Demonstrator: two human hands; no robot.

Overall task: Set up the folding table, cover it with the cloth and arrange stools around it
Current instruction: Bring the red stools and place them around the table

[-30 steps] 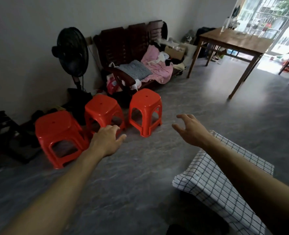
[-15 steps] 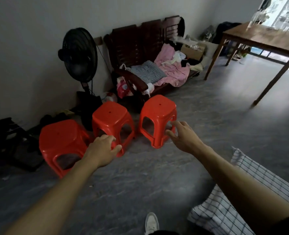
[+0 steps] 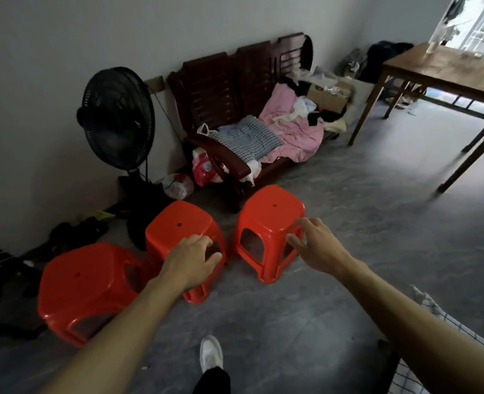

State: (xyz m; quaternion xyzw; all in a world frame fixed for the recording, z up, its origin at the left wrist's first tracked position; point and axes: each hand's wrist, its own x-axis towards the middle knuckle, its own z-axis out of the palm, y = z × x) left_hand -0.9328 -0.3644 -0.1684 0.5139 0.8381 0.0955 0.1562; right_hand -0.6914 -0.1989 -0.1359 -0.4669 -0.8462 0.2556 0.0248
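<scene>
Three red moulded plastic stools stand in a row on the grey floor near the dark wooden bench (image 3: 243,89). The left hand (image 3: 188,264), fingers curled and loosely parted, hovers over the middle red stool (image 3: 178,226), holding nothing. The right hand (image 3: 316,247), fingers spread, reaches at the right red stool (image 3: 269,214); contact unclear, while the black-and-white checked cloth (image 3: 411,376) lies at lower right.

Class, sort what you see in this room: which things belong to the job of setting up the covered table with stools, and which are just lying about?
Belongs to the job:
- left stool
- middle stool
- right stool
- checked cloth, at the lower right edge

Just lying about:
- black fan
- wooden bench piled with pink bedding
- cardboard box
- wooden table
- plastic bags
</scene>
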